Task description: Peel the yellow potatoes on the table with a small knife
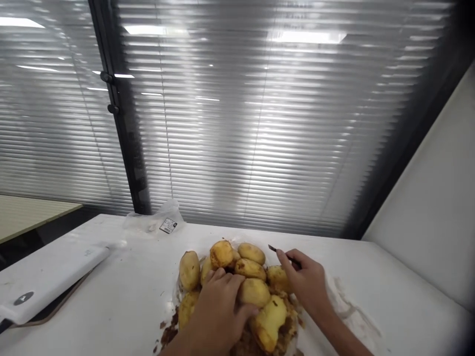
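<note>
- A heap of potatoes (pixel 237 277) is piled on the white table (pixel 122 291), near the front edge and about in the middle of the view, mostly peeled and yellow.
- The left hand (pixel 218 311) is laid palm-down over the front of the heap, fingers curled loosely round one pale potato (pixel 254 291), thumb pressed against its lower side. So it's closed on that one, more or less.
- The right hand (pixel 308 284) is rested at the right side of the pile, touching the potato there. A thin dark tool (pixel 278 251) is pinched in its fingers, with the tip poking out to the upper left; what kind of tool can't be made out, too small and blurry.
- A half-peeled potato (pixel 270 321) is seen at the very front, with brown peelings (pixel 168 333) scattered under and left of the heap.
- Further back, a crumpled clear plastic bag (pixel 156 222) with a label is left by the blinds (pixel 260 123).
- Off to the left, a white slab-like board (pixel 48 282) is lying at an angle, well apart from the potatoes.
</note>
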Tool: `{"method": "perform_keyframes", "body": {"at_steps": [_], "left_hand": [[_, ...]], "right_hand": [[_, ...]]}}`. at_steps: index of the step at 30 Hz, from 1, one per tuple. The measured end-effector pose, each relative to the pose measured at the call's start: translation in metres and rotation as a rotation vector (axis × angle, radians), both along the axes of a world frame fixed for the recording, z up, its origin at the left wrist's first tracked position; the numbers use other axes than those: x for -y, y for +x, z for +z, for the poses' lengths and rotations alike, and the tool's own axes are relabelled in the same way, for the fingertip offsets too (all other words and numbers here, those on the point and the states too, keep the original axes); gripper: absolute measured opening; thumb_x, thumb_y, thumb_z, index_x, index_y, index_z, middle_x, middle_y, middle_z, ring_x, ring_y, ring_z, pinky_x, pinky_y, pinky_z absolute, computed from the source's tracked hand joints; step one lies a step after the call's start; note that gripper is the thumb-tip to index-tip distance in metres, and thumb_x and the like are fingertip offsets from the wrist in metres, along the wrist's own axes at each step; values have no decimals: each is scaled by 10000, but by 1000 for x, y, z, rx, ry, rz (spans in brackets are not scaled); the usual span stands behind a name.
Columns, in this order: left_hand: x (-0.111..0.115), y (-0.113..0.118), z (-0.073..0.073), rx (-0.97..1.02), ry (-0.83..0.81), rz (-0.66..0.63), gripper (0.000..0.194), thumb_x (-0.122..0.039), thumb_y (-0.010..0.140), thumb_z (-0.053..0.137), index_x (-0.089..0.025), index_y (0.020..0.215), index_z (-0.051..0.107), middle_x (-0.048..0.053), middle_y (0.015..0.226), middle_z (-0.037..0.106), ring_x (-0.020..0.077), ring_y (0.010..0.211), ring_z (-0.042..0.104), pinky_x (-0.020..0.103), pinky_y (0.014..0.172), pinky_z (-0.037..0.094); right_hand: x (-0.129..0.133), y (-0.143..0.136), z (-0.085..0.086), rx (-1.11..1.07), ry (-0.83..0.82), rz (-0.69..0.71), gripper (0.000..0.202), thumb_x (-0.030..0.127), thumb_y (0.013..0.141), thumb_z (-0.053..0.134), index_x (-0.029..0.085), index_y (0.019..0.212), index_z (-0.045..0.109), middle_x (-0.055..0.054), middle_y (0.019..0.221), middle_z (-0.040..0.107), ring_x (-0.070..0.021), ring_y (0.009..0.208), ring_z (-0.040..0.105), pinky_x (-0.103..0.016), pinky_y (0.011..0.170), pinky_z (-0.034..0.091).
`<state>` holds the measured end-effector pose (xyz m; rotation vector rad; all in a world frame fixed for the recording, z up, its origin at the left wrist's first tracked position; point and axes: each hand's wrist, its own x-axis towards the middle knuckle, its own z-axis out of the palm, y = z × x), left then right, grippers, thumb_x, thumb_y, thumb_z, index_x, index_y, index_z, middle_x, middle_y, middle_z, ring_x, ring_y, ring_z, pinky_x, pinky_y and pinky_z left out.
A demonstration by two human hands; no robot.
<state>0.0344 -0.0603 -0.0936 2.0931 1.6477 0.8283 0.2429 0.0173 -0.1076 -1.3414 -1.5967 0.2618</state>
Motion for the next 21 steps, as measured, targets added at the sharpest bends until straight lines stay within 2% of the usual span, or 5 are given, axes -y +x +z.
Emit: {"method": "perform_keyframes", "body": {"at_steps": [4, 8, 10, 14, 21], "left_hand": [[-1, -1, -5, 18, 3, 11, 273, -420, 698, 744, -290, 925, 663, -10, 1011, 701, 286, 1033, 556, 484, 1025, 349], [-4, -1, -6, 4, -34, 0, 313, -444, 673, 756, -288, 929, 665, -2, 999, 699, 283, 1013, 559, 471, 999, 376], [-4, -1, -4, -4, -36, 4, 317, -450, 681, 745, -278, 937, 671, 13, 1012, 698, 291, 1029, 555, 475, 1008, 371], [-1, -1, 3, 10, -33, 1, 319, -480, 706, 717, -291, 960, 675, 26, 1025, 701, 303, 1054, 557, 485, 1031, 359], [3, -1, 11, -26, -16, -15, 291, -449, 737, 672, -260, 959, 669, 56, 1011, 703, 309, 1034, 566, 489, 1004, 384]], "right_hand": [[-2, -1, -4, 46, -30, 80, 503, 599, 886, 500, 184, 632, 628, 17, 520, 504, -143, 509, 451, -249, 506, 365], [-6, 0, -6, 24, -47, 103, 462, 579, 881, 526, 183, 750, 726, -33, 667, 684, -183, 602, 597, -254, 568, 456], [-4, 1, -5, -10, -40, 85, 444, 555, 878, 533, 178, 899, 768, -41, 703, 715, -191, 611, 629, -258, 581, 488], [2, 1, 0, -27, -32, 116, 487, 508, 892, 531, 167, 1181, 724, -9, 569, 663, -184, 521, 611, -252, 488, 488], [19, -4, 22, -100, -60, 341, 351, 425, 899, 539, 192, 1037, 762, -82, 921, 769, -216, 680, 717, -314, 659, 596]]}}
